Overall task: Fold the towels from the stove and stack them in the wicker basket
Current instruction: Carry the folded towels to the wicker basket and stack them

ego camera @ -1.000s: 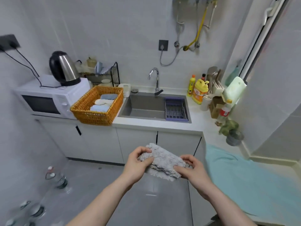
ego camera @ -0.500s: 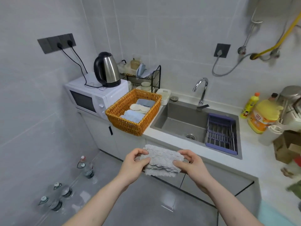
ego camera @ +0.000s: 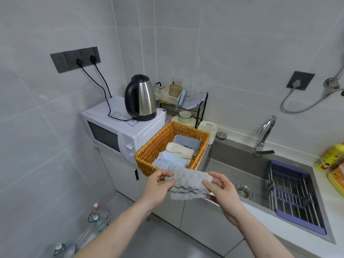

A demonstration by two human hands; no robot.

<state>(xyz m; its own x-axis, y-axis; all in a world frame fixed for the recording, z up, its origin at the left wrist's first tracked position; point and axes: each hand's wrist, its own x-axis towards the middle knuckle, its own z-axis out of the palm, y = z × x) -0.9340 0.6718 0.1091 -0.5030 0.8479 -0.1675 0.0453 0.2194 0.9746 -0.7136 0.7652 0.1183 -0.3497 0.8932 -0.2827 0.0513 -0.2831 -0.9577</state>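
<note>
1. item under handling: a folded grey towel, held in the air just in front of the near rim of the wicker basket. it has not yet been set down.
2. left hand: thumb on top and fingers beneath, pinching the towel's left end.
3. right hand: thumb and forefinger laid over the right end, remaining fingers under it; a pinch likewise.
4. material, judged from appearance: fluffy, ruffled pile, soft and limp, evidently light. the lower layers sag below the top fold, so the bundle has no stiffness of its own and will open if released at one end only.
5. slip and breakage: the nap should give good friction against skin; nothing fragile about it. main risk is the fold falling apart, not dropping.
6. recommended hold: keep both ends pinched through all layers, fingers supporting underneath, until the towel rests flat.
7. destination: the basket stands on the counter between the microwave and the sink. it already holds a blue towel nearest, a cream towel in the middle and a grey-blue towel at the back.
8. assessment: the near end of the basket is taken, so the grey towel probably goes on top of the blue one; lower it level and release both ends together.
</note>
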